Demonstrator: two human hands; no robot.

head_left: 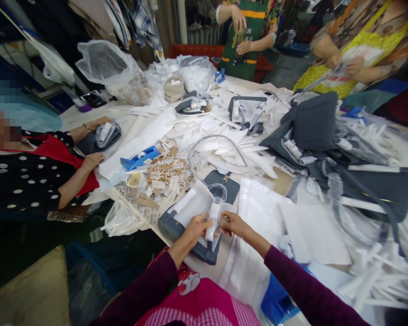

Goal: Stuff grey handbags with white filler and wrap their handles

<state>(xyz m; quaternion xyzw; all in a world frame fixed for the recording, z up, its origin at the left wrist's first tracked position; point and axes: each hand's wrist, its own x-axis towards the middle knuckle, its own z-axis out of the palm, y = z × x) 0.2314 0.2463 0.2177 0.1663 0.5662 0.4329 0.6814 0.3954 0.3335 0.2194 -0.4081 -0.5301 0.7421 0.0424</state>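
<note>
A dark blue-grey handbag [204, 251] lies before me at the table's near edge, its flap [226, 183] folded back away from me. White padding [192, 204] covers part of it. On top is a white-wrapped bundle [213, 217] with clear plastic around it. My left hand [197, 227] is closed around the bundle's left side, thumb laid across it. At the bundle's right edge, the fingers of my right hand [234, 224] are pinched together against its wrapping. A thin grey strap [221, 137] loops out beyond the bag.
Left of the bag are a heap of stringed tags [168, 170] and a blue tape dispenser [141, 157]. White foam strips [231, 151] lie behind. More dark handbags [314, 122] are piled at right, near white sheets [314, 231]. Co-workers stand at the left and far sides.
</note>
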